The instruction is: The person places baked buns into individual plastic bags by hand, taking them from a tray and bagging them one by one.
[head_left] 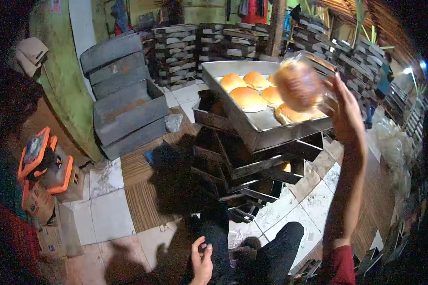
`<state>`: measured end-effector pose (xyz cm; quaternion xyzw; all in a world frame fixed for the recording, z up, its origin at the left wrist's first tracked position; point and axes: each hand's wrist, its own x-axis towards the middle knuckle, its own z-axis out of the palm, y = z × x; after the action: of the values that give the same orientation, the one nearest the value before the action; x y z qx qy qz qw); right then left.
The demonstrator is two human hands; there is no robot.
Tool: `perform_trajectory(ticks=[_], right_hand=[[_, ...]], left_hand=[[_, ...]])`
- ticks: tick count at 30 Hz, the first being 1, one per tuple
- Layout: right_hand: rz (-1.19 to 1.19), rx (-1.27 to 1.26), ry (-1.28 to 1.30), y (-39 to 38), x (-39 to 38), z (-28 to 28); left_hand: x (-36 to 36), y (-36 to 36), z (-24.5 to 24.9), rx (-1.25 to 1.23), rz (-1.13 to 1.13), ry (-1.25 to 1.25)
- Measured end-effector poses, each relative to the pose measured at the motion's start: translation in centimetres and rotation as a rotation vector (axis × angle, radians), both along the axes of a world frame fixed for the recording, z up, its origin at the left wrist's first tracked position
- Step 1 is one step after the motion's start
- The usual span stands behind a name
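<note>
A bun in a clear wrapper [299,84], blurred by motion, is above the right part of a metal tray [276,137]. My right hand [347,111] is just right of it, fingers stretched out. No finger visibly wraps around the bun, and it looks apart from my fingertips. Several golden round buns [248,99] lie in the tray, partly hidden behind the moving bun. My left hand [202,261] rests low over my leg, fingers loosely bent and apart, with nothing visible in it.
The tray tops a crooked stack of dark metal trays [252,166]. Grey bins [128,114] stand at the left, near an orange-edged toolbox [57,166]. More tray stacks [176,52] line the back. Clear plastic bags [392,147] lie at the right. A person [383,85] is in the distance.
</note>
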<state>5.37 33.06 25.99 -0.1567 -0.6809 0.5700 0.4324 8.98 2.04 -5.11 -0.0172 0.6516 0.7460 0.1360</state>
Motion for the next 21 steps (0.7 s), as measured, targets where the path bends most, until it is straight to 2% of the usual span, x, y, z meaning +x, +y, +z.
perform_trajectory(ticks=[1,2,3,4,5,6,7,8,9,10,11,13,15,16,18,19,20,21], right_hand=[[-0.302,0.192,0.021,0.7,0.4,-1.9],[-0.6,0.386,0.044,1.1,1.1,-4.9],[-0.629,0.345,0.151,0.7,2.1,-9.1],[-0.701,0.391,0.101,0.5,3.6,-15.5],[-0.564,0.44,0.011,-2.1,5.0,-22.4],[-0.277,0.458,-0.35,-4.6,7.4,-30.1],[0.03,0.524,-0.698,-8.2,8.8,-34.7],[0.173,0.375,-0.835,-11.6,10.9,-38.6],[0.392,1.19,-0.986,-13.3,13.2,-40.9],[0.508,1.321,-1.066,-14.5,14.9,-42.4],[0.48,1.274,-1.033,-15.4,15.8,-43.5],[0.461,1.215,-1.012,-16.4,16.7,-44.2],[0.76,1.286,-0.732,-16.3,16.8,-44.0],[0.756,1.293,-0.725,-16.5,16.8,-43.7],[0.576,0.72,-1.032,-16.8,16.7,-42.7],[0.28,0.73,-1.11,-16.9,16.1,-41.9],[0.288,0.737,-1.116,-16.5,16.6,-43.4],[0.445,0.608,-1.096,-16.2,16.1,-43.2]], left_hand=[[-0.1,0.1,0.1,0.021,0.033,-0.021],[-0.3,-0.1,-0.2,-0.06,0.042,-0.002],[-0.5,-0.4,-0.1,-0.041,0.017,-0.015],[-0.8,-0.7,0.0,-0.021,-0.009,-0.022],[-1.0,-1.1,-0.8,-0.062,-0.053,-0.007],[-0.9,-1.4,-1.9,-0.104,-0.095,0.003],[-0.8,-1.7,-2.6,-0.157,-0.162,0.101],[-0.8,-1.3,-3.0,-0.162,-0.169,0.099],[-0.6,-0.9,-3.4,-0.194,-0.228,0.033],[-0.4,-0.6,-3.7,-0.224,-0.284,-0.031],[-0.3,0.4,-3.4,-0.231,-0.268,0.085],[-0.3,2.0,-6.1,-0.256,-0.321,0.165],[0.4,3.6,-7.2,-0.222,-0.386,0.15],[0.3,4.2,-7.5,-0.224,-0.416,0.117],[0.1,4.6,-8.2,-0.213,-0.432,0.141],[0.1,4.5,-8.3,-0.189,-0.397,0.129],[0.3,4.1,-8.4,-0.167,-0.364,0.109],[0.3,3.6,-8.9,-0.104,-0.356,0.026]])
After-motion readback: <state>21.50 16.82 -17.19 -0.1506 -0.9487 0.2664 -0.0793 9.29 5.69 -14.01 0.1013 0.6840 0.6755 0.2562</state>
